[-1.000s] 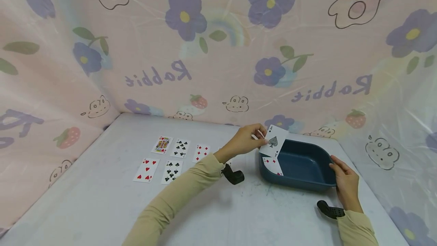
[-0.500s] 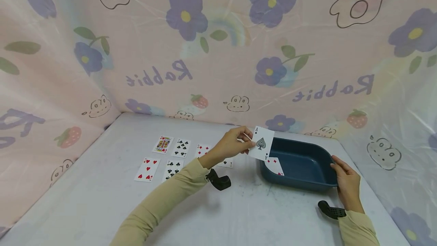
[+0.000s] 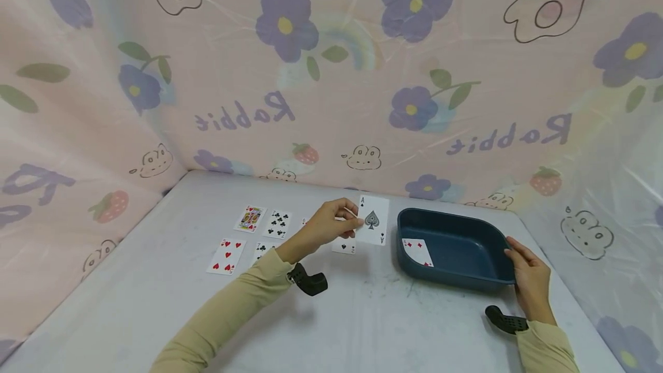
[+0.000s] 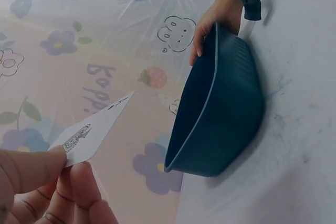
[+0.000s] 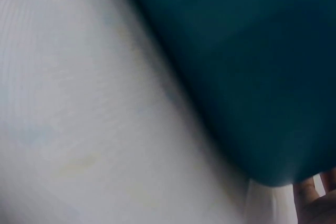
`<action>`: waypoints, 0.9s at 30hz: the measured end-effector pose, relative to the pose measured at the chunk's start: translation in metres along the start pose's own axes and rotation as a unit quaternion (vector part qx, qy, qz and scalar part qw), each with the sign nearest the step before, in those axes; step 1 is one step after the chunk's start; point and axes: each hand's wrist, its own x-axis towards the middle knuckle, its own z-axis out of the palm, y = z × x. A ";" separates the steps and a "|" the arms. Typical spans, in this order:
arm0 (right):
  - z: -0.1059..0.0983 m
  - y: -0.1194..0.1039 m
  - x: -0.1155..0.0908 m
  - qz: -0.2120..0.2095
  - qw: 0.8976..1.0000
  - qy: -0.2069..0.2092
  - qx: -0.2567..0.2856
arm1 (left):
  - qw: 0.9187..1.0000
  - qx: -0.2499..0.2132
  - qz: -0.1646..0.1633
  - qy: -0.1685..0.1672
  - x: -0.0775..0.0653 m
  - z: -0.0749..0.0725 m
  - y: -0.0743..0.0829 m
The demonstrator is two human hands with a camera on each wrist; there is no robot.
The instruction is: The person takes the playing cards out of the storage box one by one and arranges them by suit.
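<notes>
Between thumb and fingers, my left hand (image 3: 331, 224) pinches an ace of spades (image 3: 374, 220), held up in the air left of a dark blue basin (image 3: 453, 281). The left wrist view shows the same playing card (image 4: 94, 132) nearly edge-on at the fingertips. My right hand (image 3: 529, 272) grips the basin's right end, thumb at the rim. Inside the basin, at its left end, lies a diamond card (image 3: 417, 252). Filling much of the right wrist view is the basin's side (image 5: 252, 77), with only part of the hand (image 5: 317, 203) showing.
Face-up cards lie in two rows on the left of the white table (image 3: 129, 286), among them a king (image 3: 250, 219), a five of hearts (image 3: 226, 257) and a seven of clubs (image 3: 277, 224). My left arm covers some. A patterned curtain (image 3: 331, 102) stands behind.
My left hand has moved left with the ace of spades, from over the basin's left rim to beside the basin. The right hand keeps its grip on the basin.
</notes>
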 end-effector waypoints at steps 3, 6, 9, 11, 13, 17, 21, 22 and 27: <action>-0.001 0.000 0.000 0.002 1.000 -0.001 0.002 | 1.000 0.001 -0.011 0.006 -0.005 -0.006 -0.004; -0.001 0.000 0.000 0.004 1.000 -0.003 -0.003 | 1.000 0.001 -0.023 0.012 -0.010 -0.012 -0.008; -0.001 0.000 0.000 0.004 1.000 -0.003 -0.007 | 1.000 0.002 -0.026 0.015 -0.016 -0.018 -0.013; 0.000 -0.001 0.000 0.003 1.000 -0.003 -0.007 | 1.000 0.003 -0.026 0.017 -0.020 -0.021 -0.016; 0.000 -0.001 -0.001 0.003 1.000 -0.003 -0.004 | 1.000 0.000 -0.027 0.015 -0.024 -0.024 -0.019; 0.000 -0.002 -0.002 0.002 1.000 -0.003 -0.001 | 0.999 -0.008 -0.038 0.007 -0.031 -0.027 -0.027; 0.000 -0.003 -0.001 -0.001 1.000 -0.002 0.000 | 0.998 -0.011 -0.055 0.007 -0.038 -0.027 -0.035; 0.000 -0.003 -0.001 -0.001 1.000 -0.002 -0.001 | 0.998 -0.013 -0.058 0.006 -0.040 -0.026 -0.037; 0.000 -0.001 -0.001 0.002 1.000 -0.001 -0.005 | 0.998 -0.011 -0.065 0.001 -0.046 -0.025 -0.047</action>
